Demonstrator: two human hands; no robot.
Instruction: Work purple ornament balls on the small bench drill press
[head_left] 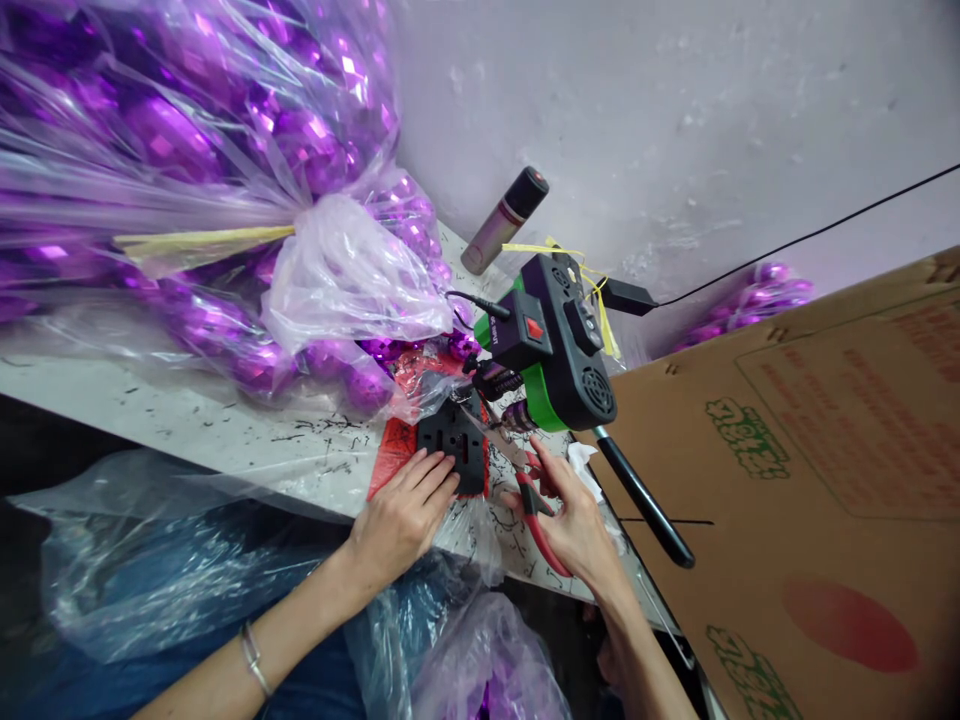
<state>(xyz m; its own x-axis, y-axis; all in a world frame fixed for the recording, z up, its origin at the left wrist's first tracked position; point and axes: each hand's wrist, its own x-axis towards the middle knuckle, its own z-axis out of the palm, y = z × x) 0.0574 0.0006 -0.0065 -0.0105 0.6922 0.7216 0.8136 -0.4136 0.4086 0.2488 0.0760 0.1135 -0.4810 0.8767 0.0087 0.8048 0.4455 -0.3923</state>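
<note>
My left hand (405, 510) lies with its fingers laid out over the near edge of a black slotted plate (459, 445). Under that plate is some red material (391, 458) on the white table (322, 450). Just right of the plate, my right hand (566, 515) is closed around red-handled scissors (538, 520), whose blades point up and left toward the plate's far end. Beyond the scissors stands a black and green device (566, 345) with a red switch, a cable and a black handle. Its lower parts are partly hidden.
Big clear bags of shiny purple balls (180, 130) fill the upper left. A dark-capped bottle (506, 220) stands by the wall. On the right is a large cardboard box (787, 500). Clear plastic (172, 550) covers my lap.
</note>
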